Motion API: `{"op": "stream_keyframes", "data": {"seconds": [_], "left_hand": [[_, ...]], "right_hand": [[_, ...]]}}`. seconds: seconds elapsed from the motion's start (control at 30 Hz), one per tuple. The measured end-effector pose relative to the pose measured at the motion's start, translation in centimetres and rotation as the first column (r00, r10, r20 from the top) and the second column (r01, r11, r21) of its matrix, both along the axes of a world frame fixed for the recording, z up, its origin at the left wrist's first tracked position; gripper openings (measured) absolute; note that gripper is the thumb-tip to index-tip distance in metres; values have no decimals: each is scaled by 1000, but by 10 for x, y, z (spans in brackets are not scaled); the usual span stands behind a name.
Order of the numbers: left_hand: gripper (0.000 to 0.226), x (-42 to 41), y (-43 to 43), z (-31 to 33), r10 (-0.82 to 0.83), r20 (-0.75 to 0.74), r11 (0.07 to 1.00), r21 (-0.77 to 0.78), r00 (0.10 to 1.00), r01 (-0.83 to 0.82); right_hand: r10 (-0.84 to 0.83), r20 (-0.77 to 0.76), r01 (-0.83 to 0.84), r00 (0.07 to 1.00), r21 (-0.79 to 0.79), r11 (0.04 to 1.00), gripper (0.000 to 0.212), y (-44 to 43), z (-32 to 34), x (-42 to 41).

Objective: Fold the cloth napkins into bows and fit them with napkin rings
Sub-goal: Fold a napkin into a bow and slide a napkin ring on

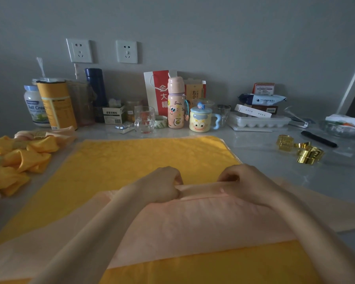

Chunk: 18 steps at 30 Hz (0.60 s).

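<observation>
A peach cloth napkin (203, 218) lies folded across a flat yellow napkin (143, 158) in the middle of the table. My left hand (162, 185) and my right hand (242, 181) both pinch the peach napkin's far folded edge, knuckles up, a short gap between them. Several gold napkin rings (301, 150) sit in a cluster at the right. Finished yellow bows (19, 158) with rings lie at the left, and a peach bow (47, 134) lies behind them.
Along the wall stand a yellow canister (56, 105), a milk powder jar (36, 107), a drinking glass (145, 119), a pink bottle (175, 103), a cartoon mug (200, 119) and an egg tray (258, 121). A black pen (319, 138) lies at the right.
</observation>
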<state>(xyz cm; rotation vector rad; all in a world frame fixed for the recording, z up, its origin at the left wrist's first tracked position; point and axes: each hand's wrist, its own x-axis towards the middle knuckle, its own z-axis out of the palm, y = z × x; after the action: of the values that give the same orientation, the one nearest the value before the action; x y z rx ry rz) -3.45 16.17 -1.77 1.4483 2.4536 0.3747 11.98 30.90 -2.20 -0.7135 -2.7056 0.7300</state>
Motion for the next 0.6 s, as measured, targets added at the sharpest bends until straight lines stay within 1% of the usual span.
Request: {"op": "stream_keyframes", "data": {"seconds": [0.1,0.17,0.23,0.3,0.33,0.4,0.43,0.47,0.5,0.57,0.6], "left_hand": [[29,2,-1,3,-11,19,1000,1,1000,11],[27,5,-1,8,-14,51,1000,-11,999,15],[36,8,0,10,-12,101,1000,3,995,11],[40,12,2,10,-8,114,1000,22,993,5],[38,14,3,10,-5,102,1000,21,995,2],[35,18,3,8,6,71,1000,-2,997,-6],[33,21,3,7,11,59,1000,-16,998,-10],[30,23,4,5,12,44,1000,-28,999,-11],[30,26,5,3,15,25,999,-39,1000,-14],[45,30,6,-7,24,-14,997,-72,1000,-25],[52,33,6,-13,23,-51,994,-105,998,-28]], "right_hand": [[-6,14,6,1000,8,1000,11,-3,3,1],[5,29,-6,1000,36,999,14,-6,5,2],[31,69,-34,997,42,999,15,-8,5,3],[67,103,-67,992,-5,998,14,-9,6,4],[73,107,-70,992,-34,997,21,-10,6,3],[20,94,-13,995,-74,997,42,-11,5,0],[-20,91,25,996,-52,998,50,-11,4,-2],[-50,93,49,994,11,999,54,-11,1,-4],[-73,102,61,992,116,991,54,-12,-1,-5],[-74,131,24,989,350,937,49,-19,-5,-10],[-49,106,1,993,407,914,42,-25,-8,-12]]}}
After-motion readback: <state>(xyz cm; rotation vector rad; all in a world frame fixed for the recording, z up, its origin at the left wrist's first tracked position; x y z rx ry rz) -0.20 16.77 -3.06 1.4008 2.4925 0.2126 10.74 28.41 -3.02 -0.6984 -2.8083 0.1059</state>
